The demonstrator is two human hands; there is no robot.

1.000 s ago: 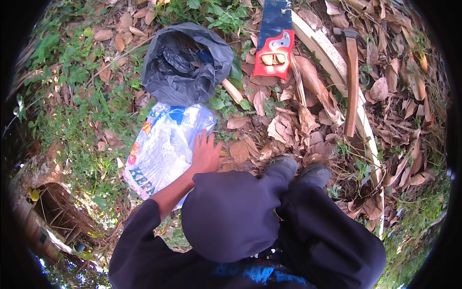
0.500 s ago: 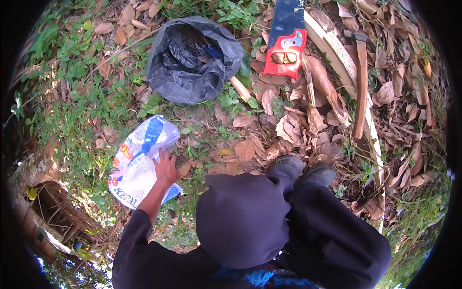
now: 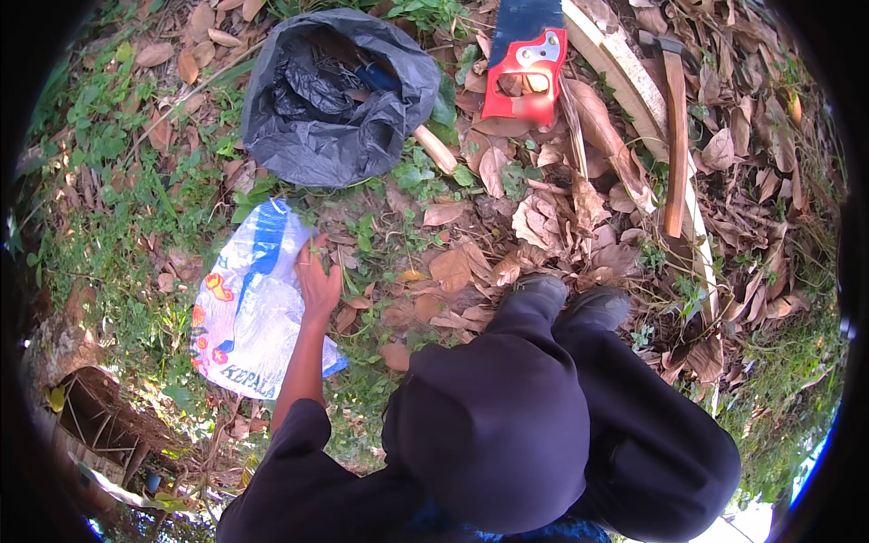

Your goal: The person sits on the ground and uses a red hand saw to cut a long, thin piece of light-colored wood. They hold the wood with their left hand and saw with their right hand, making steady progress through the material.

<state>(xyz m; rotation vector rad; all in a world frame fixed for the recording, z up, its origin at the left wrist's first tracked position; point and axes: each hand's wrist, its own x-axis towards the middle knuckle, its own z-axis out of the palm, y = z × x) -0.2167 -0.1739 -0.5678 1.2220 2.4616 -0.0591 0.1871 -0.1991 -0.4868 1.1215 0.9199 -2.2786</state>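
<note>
Left hand (image 3: 319, 281) touches a crinkled, glossy white plastic bag (image 3: 267, 306).

- Plastic sack (image 3: 262, 312): white, glossy and partly translucent, its surface creased and crumpled.
- Printing: a broad blue band (image 3: 267, 240) runs down from the upper end; small red and orange motifs (image 3: 217, 288) line the left margin; dark lettering (image 3: 249, 380) follows the lower edge, with a blue patch at the lower right corner.
- Pose: spread out fairly flat, narrower at the top, broader and rounded below.
- Position: on the ground; the left hand (image 3: 319, 279) lies at its right edge, the forearm crossing its lower right part.
</note>
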